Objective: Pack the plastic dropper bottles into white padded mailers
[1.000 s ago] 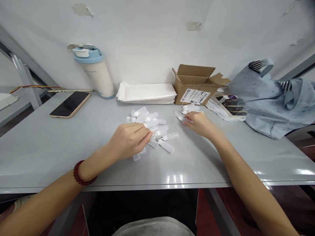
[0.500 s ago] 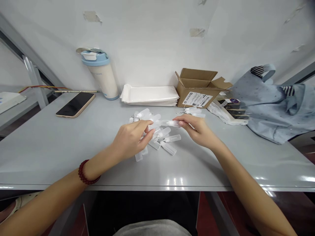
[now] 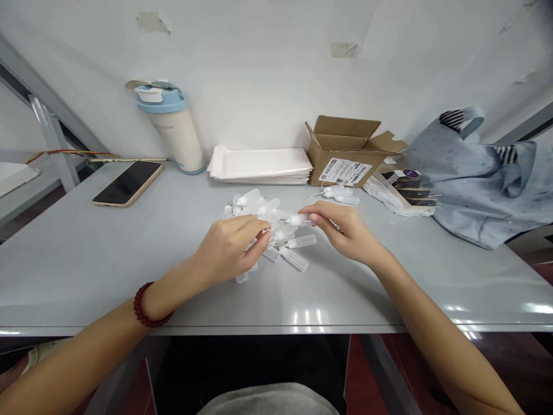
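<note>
Several small translucent plastic bottles (image 3: 294, 259) with white necks lie in a loose pile on the grey table (image 3: 207, 311). Over the pile's left side, my left hand (image 3: 233, 246) pinches thumb and forefinger together on something too small to make out. My right hand (image 3: 341, 230), at the right of the pile, grips one translucent bottle (image 3: 301, 219) by its body, its neck pointing left toward my left fingertips. A smaller group of similar bottles (image 3: 345, 196) lies behind my right hand, in front of the cardboard box.
An open cardboard box (image 3: 317, 167) and a stack of white packets (image 3: 263, 166) stand along the wall. At left are a phone (image 3: 128, 183) and a bottle with a blue lid (image 3: 179, 141). A blue cloth bag (image 3: 470, 184) and black packages (image 3: 410, 187) occupy the right.
My left thumb and forefinger have closed into a pinch. The bottle in my right hand shows more of its neck and sits slightly apart from my left hand. The view has shifted slightly.
</note>
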The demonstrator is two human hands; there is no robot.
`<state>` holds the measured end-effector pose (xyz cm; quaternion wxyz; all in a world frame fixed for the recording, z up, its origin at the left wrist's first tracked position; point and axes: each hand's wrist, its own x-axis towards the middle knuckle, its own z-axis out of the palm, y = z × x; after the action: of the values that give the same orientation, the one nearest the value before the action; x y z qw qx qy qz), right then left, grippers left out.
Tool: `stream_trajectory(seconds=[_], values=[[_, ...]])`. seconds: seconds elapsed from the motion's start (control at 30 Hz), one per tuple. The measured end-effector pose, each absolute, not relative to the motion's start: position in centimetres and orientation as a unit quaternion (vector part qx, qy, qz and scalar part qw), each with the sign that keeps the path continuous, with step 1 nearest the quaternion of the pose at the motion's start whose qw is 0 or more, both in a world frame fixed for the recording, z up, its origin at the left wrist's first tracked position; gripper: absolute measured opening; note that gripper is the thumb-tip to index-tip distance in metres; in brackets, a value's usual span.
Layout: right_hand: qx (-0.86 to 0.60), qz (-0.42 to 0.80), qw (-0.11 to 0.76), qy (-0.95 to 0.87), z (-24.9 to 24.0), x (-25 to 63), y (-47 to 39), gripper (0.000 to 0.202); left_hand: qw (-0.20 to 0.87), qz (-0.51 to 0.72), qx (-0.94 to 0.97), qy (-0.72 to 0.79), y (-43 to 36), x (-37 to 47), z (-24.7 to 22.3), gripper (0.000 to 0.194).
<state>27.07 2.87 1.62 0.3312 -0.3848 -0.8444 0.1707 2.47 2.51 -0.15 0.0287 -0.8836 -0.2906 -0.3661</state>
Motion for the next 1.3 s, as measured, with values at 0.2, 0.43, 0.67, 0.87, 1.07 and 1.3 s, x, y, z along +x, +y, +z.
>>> stream_trajectory(seconds=[0.2,0.43,0.67,0.87,1.07,1.3], values=[[-0.383,0.157,0.330,-0.849,1.59,27.01,2.85,0.029,0.014,-0.355,-0.894,-0.273,2.30,2.47,-0.10,0.012],[-0.378,0.156,0.328,-0.852,1.62,26.90,2.60,0.029,0.014,-0.347,-0.898,-0.271,2.40,2.45,0.00,0.020],[-0.377,0.170,0.323,-0.851,1.90,26.67,2.19,0.028,0.010,-0.341,-0.901,-0.269,2.48,2.46,-0.11,0.019],[-0.367,0.178,0.323,-0.854,1.91,26.74,2.14,0.025,0.012,-0.344,-0.899,-0.269,2.43,2.49,-0.17,0.018],[-0.362,0.180,0.322,-0.856,1.82,26.76,2.15,0.024,0.013,-0.341,-0.901,-0.267,2.45,2.52,-0.24,0.019],[-0.362,0.180,0.319,-0.857,1.84,26.67,2.19,0.024,0.011,-0.343,-0.900,-0.268,2.44,2.62,-0.18,0.020]])
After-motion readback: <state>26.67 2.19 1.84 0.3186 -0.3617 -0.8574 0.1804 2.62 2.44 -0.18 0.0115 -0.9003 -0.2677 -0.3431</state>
